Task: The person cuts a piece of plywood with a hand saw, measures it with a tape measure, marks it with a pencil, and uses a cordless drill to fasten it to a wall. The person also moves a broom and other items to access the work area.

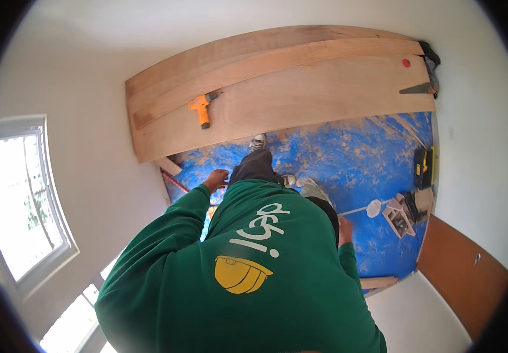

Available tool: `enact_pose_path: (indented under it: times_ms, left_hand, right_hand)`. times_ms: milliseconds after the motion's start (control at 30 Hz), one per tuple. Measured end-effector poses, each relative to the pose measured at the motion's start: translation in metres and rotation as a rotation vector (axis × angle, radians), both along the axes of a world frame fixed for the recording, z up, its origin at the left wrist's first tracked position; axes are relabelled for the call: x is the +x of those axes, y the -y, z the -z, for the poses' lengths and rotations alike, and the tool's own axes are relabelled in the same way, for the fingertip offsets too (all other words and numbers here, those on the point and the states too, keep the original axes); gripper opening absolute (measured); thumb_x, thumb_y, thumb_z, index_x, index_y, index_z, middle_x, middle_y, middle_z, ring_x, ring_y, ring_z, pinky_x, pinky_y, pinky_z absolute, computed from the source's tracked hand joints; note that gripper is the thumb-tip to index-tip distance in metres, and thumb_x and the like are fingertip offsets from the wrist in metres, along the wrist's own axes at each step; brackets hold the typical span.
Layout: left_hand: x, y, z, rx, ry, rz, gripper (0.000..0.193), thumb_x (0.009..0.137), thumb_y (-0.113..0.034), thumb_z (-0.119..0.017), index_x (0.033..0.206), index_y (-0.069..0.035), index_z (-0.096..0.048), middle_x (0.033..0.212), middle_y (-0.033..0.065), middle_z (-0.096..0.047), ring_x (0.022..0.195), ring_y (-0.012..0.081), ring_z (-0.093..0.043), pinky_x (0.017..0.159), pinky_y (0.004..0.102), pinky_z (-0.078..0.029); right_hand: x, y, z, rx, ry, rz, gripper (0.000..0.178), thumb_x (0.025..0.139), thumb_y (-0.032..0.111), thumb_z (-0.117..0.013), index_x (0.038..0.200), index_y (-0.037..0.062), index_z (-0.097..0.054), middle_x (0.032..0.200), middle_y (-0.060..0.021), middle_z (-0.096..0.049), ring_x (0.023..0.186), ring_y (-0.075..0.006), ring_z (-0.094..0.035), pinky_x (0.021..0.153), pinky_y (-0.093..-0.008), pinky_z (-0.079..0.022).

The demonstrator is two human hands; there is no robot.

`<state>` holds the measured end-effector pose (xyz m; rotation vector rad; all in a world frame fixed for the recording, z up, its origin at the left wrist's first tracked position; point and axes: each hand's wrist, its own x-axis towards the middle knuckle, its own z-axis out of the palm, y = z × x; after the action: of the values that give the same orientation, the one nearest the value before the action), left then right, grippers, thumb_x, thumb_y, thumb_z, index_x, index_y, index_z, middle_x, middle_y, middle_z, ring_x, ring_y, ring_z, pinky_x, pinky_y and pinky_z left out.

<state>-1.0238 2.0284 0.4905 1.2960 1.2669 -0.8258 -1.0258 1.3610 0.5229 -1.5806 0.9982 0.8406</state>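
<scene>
My left hand (217,179) hangs beside my left thigh, its fingers loosely bent and apart, with nothing visible in them. By my right hip is my right hand (344,229), partly covered by the green sleeve; its fingers are too hidden to read. In front of my feet a long wooden panel (324,88) stretches along the wall. An orange cordless drill (201,109) lies on its left part, out of reach of both hands. On the panel's right end are a handsaw blade (415,89) and a small red round thing (406,63).
A dusty blue sheet (354,159) covers the floor. To the right stand a black and yellow toolbox (424,167) and a wooden tray (397,216) of small items, near a white round disc (373,208). A brown door (465,250) is at lower right, a window (21,200) at left.
</scene>
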Motion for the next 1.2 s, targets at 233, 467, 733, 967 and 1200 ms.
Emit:
enact_pose_path:
  times_ms: [233,467,733,967,1200]
  left_hand:
    - [0.241,-0.060,0.042,-0.046,0.093,0.239,0.035,0.104,-0.040,-0.068,0.128,-0.014,-0.068,0.105,0.0019,-0.067,0.086,0.0199,-0.069,0.070,0.0379,-0.056]
    - [0.420,-0.031,0.025,-0.055,0.231,0.383,0.035,0.104,-0.036,-0.066,0.132,-0.014,-0.066,0.106,0.0019,-0.066,0.083,0.0174,-0.067,0.072,0.0343,-0.054]
    - [0.485,0.070,0.019,-0.014,0.187,0.496,0.041,0.104,-0.038,-0.067,0.137,-0.014,-0.064,0.114,0.0043,-0.069,0.090,0.0198,-0.069,0.076,0.0360,-0.055]
    - [0.444,0.255,0.038,-0.061,0.089,0.370,0.037,0.103,-0.033,-0.065,0.136,-0.017,-0.064,0.108,0.0031,-0.068,0.088,0.0233,-0.070,0.073,0.0402,-0.055]
    - [0.477,0.403,0.066,0.122,0.311,0.786,0.047,0.108,-0.044,-0.060,0.126,-0.004,-0.078,0.118,0.0118,-0.081,0.110,0.0221,-0.073,0.095,0.0381,-0.056]
  right_hand:
    - [-0.037,-0.063,0.026,-0.248,0.226,-0.481,0.032,0.105,0.025,-0.060,0.116,0.0005,-0.078,0.108,-0.0154,-0.081,0.104,-0.0275,-0.077,0.091,-0.0398,-0.057]
    - [0.063,-0.116,-0.040,-0.313,0.235,-0.397,0.037,0.106,0.029,-0.061,0.122,0.0003,-0.077,0.113,-0.0126,-0.082,0.107,-0.0221,-0.076,0.096,-0.0363,-0.057]
    - [0.094,-0.058,-0.012,-0.082,0.261,0.010,0.036,0.105,0.034,-0.065,0.122,0.0045,-0.076,0.115,-0.0138,-0.081,0.106,-0.0241,-0.076,0.094,-0.0381,-0.058]
    - [0.109,0.128,0.006,-0.098,0.074,-0.028,0.031,0.104,0.038,-0.066,0.115,0.0101,-0.073,0.111,-0.0124,-0.079,0.095,-0.0252,-0.077,0.083,-0.0433,-0.059]
    - [0.194,0.348,-0.005,0.024,-0.044,0.619,0.046,0.107,0.039,-0.062,0.143,0.0104,-0.060,0.127,-0.0164,-0.075,0.102,-0.0276,-0.077,0.088,-0.0476,-0.058]
